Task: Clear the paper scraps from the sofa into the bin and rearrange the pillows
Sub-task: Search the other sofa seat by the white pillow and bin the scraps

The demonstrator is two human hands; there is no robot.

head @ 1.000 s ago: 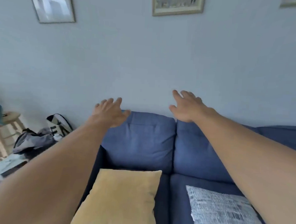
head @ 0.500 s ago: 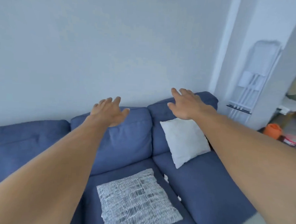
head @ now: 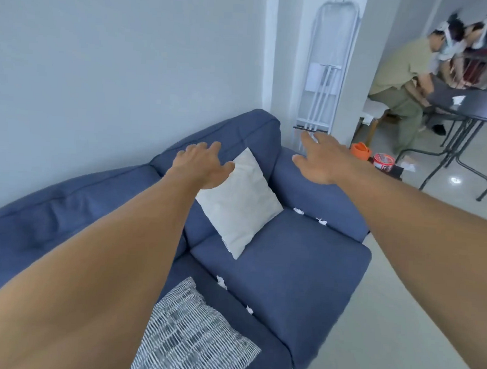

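Panned right to sofa [head: 288, 271] end. Holding nothing in left grip [head: 202, 165] or right grip [head: 319, 163], both splayed open. Pinch paper scraps [head: 298, 211] along seat's armrest edge first; white pillow [head: 240, 204] after.

Single head-worn wide-angle view, tilted, facing forward-down over sofa [head: 288, 271] end; seat close below.

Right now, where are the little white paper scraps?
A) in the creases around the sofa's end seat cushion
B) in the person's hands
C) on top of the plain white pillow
A: the paper scraps lie in the creases edging the seat cushion, while the left hand and right hand are spread and hold nothing, and the white pillow bears none.
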